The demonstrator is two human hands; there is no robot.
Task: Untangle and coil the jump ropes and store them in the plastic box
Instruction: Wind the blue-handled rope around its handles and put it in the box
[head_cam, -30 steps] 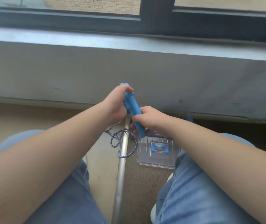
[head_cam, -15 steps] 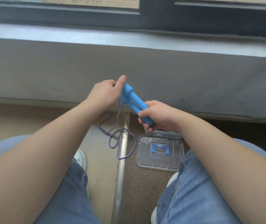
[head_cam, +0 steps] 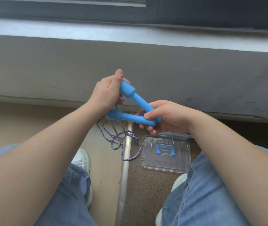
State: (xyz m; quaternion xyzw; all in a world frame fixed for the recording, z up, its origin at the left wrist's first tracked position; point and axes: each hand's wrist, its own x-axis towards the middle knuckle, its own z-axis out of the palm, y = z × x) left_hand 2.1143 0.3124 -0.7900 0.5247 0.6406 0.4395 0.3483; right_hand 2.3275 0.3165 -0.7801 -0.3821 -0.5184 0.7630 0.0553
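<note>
Clamps the right hand (head_cam: 167, 116) round the thin ends of two blue jump-rope handles, grip tight on both, fingers curled beneath and thumb across the top. Fans the thick ends apart in a V toward the left. Closes the left hand (head_cam: 107, 93) on the thick end of the upper handle (head_cam: 130, 92), thumb raised above it; seems to trap a strand under the left fingers too, though hard to tell behind the palm. Holds the lower handle (head_cam: 130, 117) almost level, its thick end just under the left wrist. Lets the blue-and-white rope (head_cam: 118, 139) hang from there to the floor, piled in a loose tangle and looped across a metal bar (head_cam: 125, 168) laid along the seam between beige flooring (head_cam: 32, 124) and speckled flooring (head_cam: 146, 193). Has the clear plastic box (head_cam: 148, 160) on the speckled side, just right of the bar and apart from the rope, lid up with its blue carry handle (head_cam: 164, 150) lying flat; far edge partly covered by the right hand, near corner by a jeans leg (head_cam: 203, 193). Sits facing a grey ledge (head_cam: 48, 66) under a dark window frame (head_cam: 211, 10), white shoes (head_cam: 82, 158) either side of the bar.
</note>
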